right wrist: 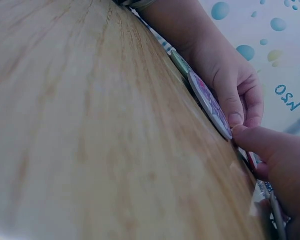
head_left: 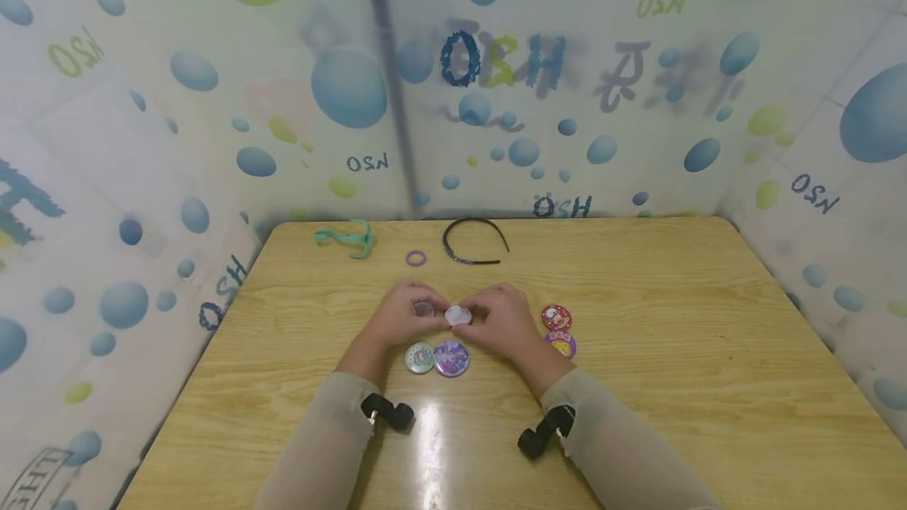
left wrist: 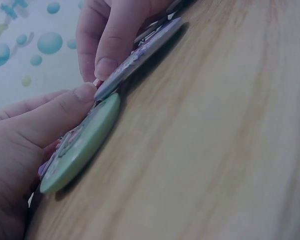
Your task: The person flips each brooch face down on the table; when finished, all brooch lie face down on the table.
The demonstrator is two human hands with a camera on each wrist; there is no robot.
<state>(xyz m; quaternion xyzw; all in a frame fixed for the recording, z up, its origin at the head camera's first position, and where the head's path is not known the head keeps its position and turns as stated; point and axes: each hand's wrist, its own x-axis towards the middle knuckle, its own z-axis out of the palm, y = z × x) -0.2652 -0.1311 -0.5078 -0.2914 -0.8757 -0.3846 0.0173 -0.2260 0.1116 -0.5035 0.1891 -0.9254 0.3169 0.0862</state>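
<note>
two hands meet mid-table in our head view: our left hand [head_left: 400, 315] and right hand [head_left: 499, 321] both pinch a small pale badge [head_left: 457, 315] between the fingertips, just above a green badge [head_left: 419, 357] and a purple badge [head_left: 451, 358] lying flat on the wooden table [head_left: 673, 352], with a red badge [head_left: 556, 317] and a yellow badge [head_left: 562, 345] just right of the right hand, and a black headband [head_left: 473, 241], a purple ring [head_left: 416, 259] and a teal clip [head_left: 347, 238] at the far edge. from our left wrist cam the left thumb [left wrist: 60, 117] sits right over the green badge [left wrist: 80, 147], with the purple badge [left wrist: 140, 52] under the other hand's fingers [left wrist: 110, 45]. from the right wrist cam the purple badge [right wrist: 209, 105] shows edge-on by the left hand [right wrist: 229, 80], and the right hand [right wrist: 277, 160] is curled in close, though we can't tell the grip itself from here.
</note>
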